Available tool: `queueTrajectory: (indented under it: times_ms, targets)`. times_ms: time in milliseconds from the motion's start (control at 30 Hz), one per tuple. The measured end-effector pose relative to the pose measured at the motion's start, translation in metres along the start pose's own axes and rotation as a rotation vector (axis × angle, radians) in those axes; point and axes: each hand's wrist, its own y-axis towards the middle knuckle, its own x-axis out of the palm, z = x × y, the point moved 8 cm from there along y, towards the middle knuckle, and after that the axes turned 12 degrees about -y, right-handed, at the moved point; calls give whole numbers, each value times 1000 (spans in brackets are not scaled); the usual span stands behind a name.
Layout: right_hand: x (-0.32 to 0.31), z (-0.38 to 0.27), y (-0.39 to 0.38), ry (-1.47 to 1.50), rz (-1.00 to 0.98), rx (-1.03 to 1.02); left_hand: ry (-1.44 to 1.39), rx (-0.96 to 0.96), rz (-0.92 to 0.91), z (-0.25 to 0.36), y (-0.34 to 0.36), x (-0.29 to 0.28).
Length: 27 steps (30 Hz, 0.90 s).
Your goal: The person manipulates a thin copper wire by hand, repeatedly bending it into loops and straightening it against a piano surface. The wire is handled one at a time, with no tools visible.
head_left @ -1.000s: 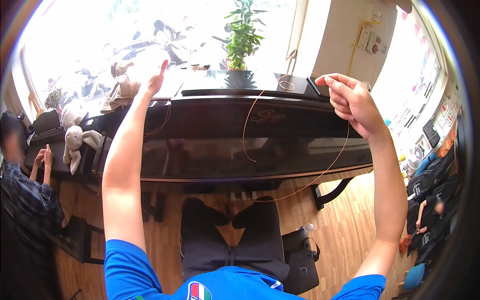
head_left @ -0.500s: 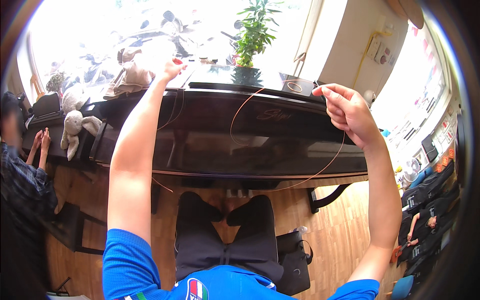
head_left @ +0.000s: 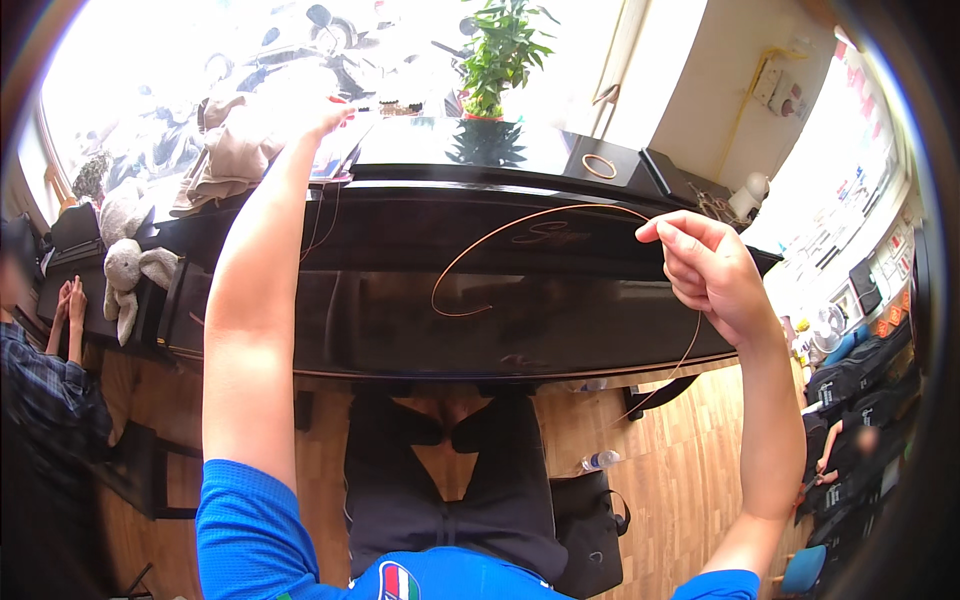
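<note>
My right hand (head_left: 705,268) is raised in front of the piano's right part, thumb and fingers pinched on a thin copper-coloured wire (head_left: 470,236). One length of the wire arcs left from the fingertips and curls down before the black piano (head_left: 400,320); another hangs below the hand toward the floor. Far forward, my left hand (head_left: 325,120) is held up near the piano's left top, its fingers closed and washed out by window light. What they hold is unclear, though a faint thin line hangs beneath. A coiled ring of wire (head_left: 600,166) lies on the piano top.
A potted plant (head_left: 500,60) stands by the window, with a beige cloth (head_left: 235,140) to its left. Left of the piano are a plush rabbit (head_left: 125,265) and another person's hands (head_left: 70,300). A black bag (head_left: 588,530) and a bottle (head_left: 600,460) rest on the floor.
My right hand has drawn slightly down and right, away from the piano top. The wire's arc has swung wider and left. My left hand has shifted a little up and left in the picture.
</note>
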Motion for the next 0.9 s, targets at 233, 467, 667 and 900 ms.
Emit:
queueTrajectory:
  times_ms: [233, 467, 667, 900]
  targets:
    - [19, 17, 28, 39, -58, -3, 138, -258, -131, 30, -14, 21]
    - [21, 28, 42, 44, -53, 35, 133, -456, -274, 45, -39, 51]
    - [22, 20, 37, 48, -79, 22, 137, -478, -315, 60, -49, 43]
    - [22, 24, 28, 48, -74, 52, 152, -494, -282, 41, -33, 38]
